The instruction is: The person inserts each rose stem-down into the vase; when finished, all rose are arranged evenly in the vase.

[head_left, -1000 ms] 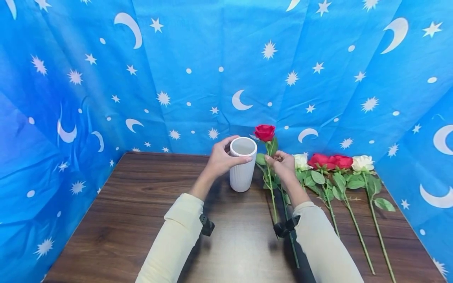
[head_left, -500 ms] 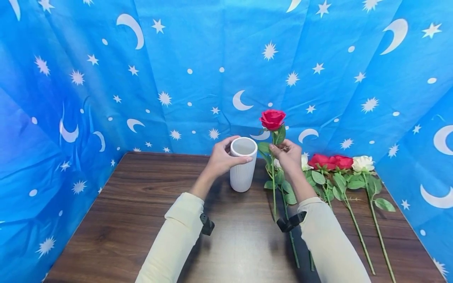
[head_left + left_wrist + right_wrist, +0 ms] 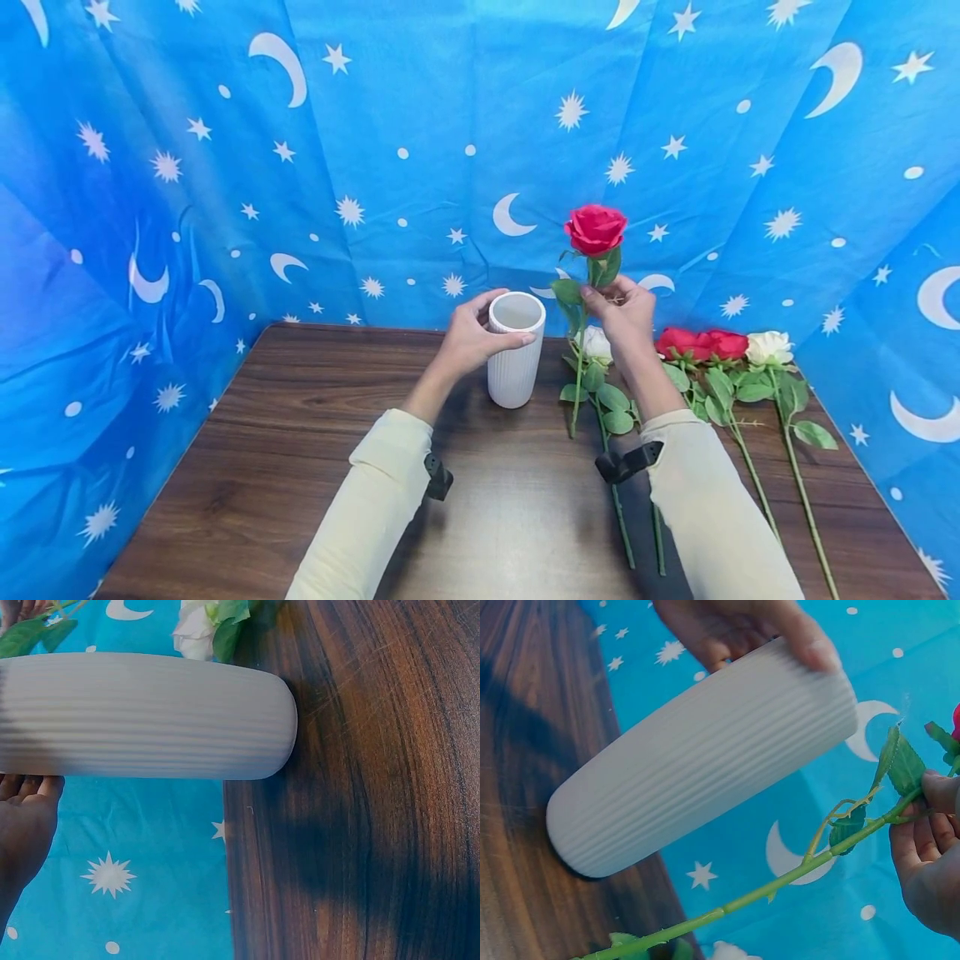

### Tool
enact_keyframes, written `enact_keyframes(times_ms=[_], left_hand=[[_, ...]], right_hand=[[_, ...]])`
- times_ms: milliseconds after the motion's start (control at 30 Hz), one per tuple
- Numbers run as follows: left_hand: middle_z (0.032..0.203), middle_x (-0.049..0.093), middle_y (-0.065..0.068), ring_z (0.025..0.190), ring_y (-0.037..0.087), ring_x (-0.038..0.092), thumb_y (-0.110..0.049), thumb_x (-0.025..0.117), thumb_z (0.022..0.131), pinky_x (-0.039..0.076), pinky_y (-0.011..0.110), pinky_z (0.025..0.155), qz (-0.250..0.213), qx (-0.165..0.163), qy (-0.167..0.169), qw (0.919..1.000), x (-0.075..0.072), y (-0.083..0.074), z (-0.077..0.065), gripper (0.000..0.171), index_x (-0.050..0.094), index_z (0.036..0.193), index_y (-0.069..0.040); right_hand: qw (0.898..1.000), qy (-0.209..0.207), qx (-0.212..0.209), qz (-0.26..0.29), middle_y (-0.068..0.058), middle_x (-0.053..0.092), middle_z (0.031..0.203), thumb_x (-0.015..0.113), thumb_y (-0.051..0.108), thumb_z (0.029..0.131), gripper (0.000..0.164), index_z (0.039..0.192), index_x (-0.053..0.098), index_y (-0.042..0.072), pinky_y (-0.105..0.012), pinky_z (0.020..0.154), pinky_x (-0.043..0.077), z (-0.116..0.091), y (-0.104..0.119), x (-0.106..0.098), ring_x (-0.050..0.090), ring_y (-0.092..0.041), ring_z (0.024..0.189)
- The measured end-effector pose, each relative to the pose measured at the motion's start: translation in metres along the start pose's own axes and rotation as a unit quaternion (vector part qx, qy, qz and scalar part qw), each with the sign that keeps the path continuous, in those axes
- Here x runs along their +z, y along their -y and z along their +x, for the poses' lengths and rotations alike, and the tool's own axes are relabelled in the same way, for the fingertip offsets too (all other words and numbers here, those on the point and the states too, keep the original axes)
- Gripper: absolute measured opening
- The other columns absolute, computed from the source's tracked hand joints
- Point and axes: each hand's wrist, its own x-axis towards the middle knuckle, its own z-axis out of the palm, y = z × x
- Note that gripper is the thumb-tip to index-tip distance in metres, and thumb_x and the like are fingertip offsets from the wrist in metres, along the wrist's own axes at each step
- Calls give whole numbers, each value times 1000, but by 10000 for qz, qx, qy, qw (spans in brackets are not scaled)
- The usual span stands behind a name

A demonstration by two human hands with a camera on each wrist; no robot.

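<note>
Rose point(image 3: 596, 231) in red has been raised higher and shifted rightward since the earlier frames, while the vase point(image 3: 513, 371) has been kept in the same spot. The bloom is pointed upward, to the right of the vase and apart from it; the stem's long axis is held nearly vertical, its lower end tipped slightly leftward in the head view. The stem is pinched below the bloom between the thumb and fingers of the right hand point(image 3: 627, 321). The vase's upper part is gripped by the left hand point(image 3: 474, 337), the thumb laid across the front just below the rim.

The vase is stood upright on the table point(image 3: 270, 450), mouth up; its white, cylindrical wall is covered in fine lengthwise ribs and rounded at the base. Streaked dark wood grain is shown by the table. Creased blue cloth point(image 3: 420, 83) behind is printed with white moons and stars. Red and white lying roses point(image 3: 723, 344) are spread at the right.
</note>
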Motion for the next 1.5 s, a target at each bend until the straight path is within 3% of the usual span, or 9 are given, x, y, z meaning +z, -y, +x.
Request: enact_keyframes(times_ms=[133, 400, 800, 1033, 1267, 1500], left_hand=[[134, 66, 11, 125, 28, 65, -18, 89, 76, 54, 45, 108, -22, 59, 26, 10000, 1, 1, 0, 77, 54, 144, -9], [134, 66, 12, 125, 28, 65, -18, 89, 76, 54, 45, 107, -14, 90, 19, 10000, 0, 1, 0, 77, 54, 144, -9], [135, 65, 12, 125, 28, 64, -16, 89, 77, 53, 45, 108, -108, 28, 40, 9999, -1, 0, 0, 76, 54, 144, -9], [135, 65, 12, 126, 28, 64, -17, 89, 76, 53, 46, 108, -111, 6, 42, 9999, 0, 1, -1, 78, 54, 145, -10], [136, 64, 12, 126, 28, 64, -17, 89, 77, 52, 46, 109, -122, 40, 110, 9999, 2, 0, -1, 77, 53, 145, -9], [135, 64, 13, 125, 29, 64, -15, 89, 76, 53, 46, 108, -116, 66, 45, 9999, 1, 0, -1, 76, 54, 144, -9]], right_hand=[[9993, 37, -232, 304, 15, 66, 69, 72, 2, 91, 24, 84, 70, 25, -15, 70, 59, 2, 9, -1, 66, 1, 70], [9930, 183, -625, 986, 14, 71, 70, 69, -4, 90, 32, 82, 73, 26, -17, 72, 61, 4, 37, 1, 68, 1, 70], [9659, 283, -1155, 2301, 1, 74, 74, 68, -8, 89, 18, 86, 72, 9, -21, 66, 61, 16, 106, 8, 72, -9, 67], [9489, 396, -1750, 2598, -1, 71, 70, 68, -8, 89, 14, 89, 71, 5, -21, 60, 58, 20, 144, 13, 70, -10, 65], [9413, 549, -1641, 2898, -8, 71, 74, 74, -6, 85, 14, 98, 70, -1, -24, 65, 58, 21, 166, 14, 67, -17, 67], [9389, 702, -1750, 2878, -8, 75, 79, 71, -6, 88, 11, 97, 70, 0, -23, 70, 60, 21, 171, 23, 71, -17, 73]])
